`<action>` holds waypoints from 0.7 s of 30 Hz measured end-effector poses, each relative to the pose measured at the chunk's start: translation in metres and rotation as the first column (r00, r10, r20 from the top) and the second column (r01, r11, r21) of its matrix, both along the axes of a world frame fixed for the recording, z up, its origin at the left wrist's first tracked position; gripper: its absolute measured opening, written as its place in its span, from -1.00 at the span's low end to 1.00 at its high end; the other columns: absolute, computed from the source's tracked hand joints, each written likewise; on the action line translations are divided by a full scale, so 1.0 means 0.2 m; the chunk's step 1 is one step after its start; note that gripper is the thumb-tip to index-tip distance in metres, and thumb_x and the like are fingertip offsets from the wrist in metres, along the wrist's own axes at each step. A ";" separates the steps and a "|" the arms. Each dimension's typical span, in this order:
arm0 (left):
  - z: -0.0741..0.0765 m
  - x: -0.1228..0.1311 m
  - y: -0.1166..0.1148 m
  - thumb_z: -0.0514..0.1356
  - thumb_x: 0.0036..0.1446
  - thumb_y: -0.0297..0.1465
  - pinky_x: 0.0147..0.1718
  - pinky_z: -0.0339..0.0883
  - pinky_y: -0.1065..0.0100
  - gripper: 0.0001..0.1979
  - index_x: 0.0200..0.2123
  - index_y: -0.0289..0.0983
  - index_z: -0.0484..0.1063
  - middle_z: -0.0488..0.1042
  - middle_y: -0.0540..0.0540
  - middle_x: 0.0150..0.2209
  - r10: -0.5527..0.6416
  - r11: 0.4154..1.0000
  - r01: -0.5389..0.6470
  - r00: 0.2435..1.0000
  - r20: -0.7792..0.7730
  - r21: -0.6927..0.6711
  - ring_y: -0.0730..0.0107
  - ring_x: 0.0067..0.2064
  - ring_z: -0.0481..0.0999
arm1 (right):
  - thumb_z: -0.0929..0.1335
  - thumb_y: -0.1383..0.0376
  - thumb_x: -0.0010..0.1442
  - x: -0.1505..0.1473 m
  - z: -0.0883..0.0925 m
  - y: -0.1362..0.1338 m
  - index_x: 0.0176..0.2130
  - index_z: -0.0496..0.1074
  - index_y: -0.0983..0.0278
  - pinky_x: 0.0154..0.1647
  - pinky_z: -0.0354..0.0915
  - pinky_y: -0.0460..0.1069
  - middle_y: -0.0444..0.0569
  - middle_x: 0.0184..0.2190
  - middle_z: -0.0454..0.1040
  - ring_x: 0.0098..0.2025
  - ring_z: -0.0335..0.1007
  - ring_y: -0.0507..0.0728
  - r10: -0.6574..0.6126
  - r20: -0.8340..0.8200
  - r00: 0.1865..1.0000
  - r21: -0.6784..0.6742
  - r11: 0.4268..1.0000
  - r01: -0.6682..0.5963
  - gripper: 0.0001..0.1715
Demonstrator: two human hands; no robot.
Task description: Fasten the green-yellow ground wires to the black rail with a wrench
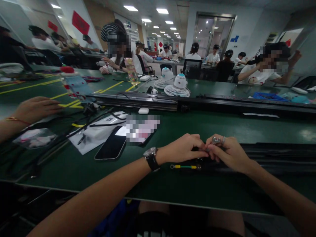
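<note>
My left hand (189, 148), with a watch (151, 158) at the wrist, meets my right hand (230, 153) above the near part of the green table. The fingertips of both hands are pinched together at one spot, and whatever small thing is between them is hidden. Right beneath the hands begins a long black rail (276, 156) that runs off to the right. A short green-and-yellow wire with ring terminals (185, 167) lies just below my left hand, apart from it.
Left of my hands lie a black phone (111, 144), a white paper bag (98, 131) and dark cables. A co-worker's hand (37, 110) rests at the far left. Long metal bars (153, 102) cross the table, with white fans (177, 86) behind and an earbud case (143, 111) in front.
</note>
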State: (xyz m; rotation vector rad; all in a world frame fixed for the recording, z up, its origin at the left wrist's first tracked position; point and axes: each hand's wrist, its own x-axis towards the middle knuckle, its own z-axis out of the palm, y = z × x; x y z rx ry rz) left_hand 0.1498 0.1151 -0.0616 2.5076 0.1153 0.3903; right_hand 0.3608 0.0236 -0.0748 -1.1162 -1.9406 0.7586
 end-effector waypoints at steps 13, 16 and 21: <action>0.01 0.01 0.00 0.24 0.34 -0.36 -0.12 0.27 0.26 -0.89 -0.15 -0.22 0.58 0.61 -0.06 -0.19 -0.116 0.991 0.115 0.993 0.017 0.062 0.29 -0.15 0.43 | 0.26 0.26 0.47 0.00 -0.01 -0.04 -0.18 0.35 0.22 -0.56 0.31 -0.18 -0.23 -0.55 0.51 -0.61 0.48 -0.04 0.094 0.087 0.992 0.049 0.994 -0.098 -0.86; 0.01 0.00 0.01 0.25 0.34 -0.33 -0.12 0.26 0.25 -0.88 -0.19 -0.23 0.57 0.61 -0.05 -0.21 -0.122 0.990 0.121 0.992 0.021 0.070 0.30 -0.17 0.42 | 0.26 0.26 0.46 0.01 -0.01 -0.04 -0.18 0.35 0.23 -0.53 0.32 -0.18 -0.23 -0.53 0.52 -0.58 0.49 -0.04 0.122 0.101 0.987 0.046 0.991 -0.127 -0.87; 0.00 0.00 0.01 0.26 0.33 -0.31 -0.14 0.26 0.26 -0.86 -0.19 -0.24 0.57 0.59 -0.06 -0.25 -0.125 0.988 0.122 0.992 0.032 0.096 0.30 -0.17 0.41 | 0.24 0.27 0.48 0.01 -0.01 -0.04 -0.16 0.35 0.23 -0.51 0.33 -0.17 -0.22 -0.51 0.52 -0.56 0.50 -0.04 0.147 0.114 0.983 0.035 0.988 -0.152 -0.85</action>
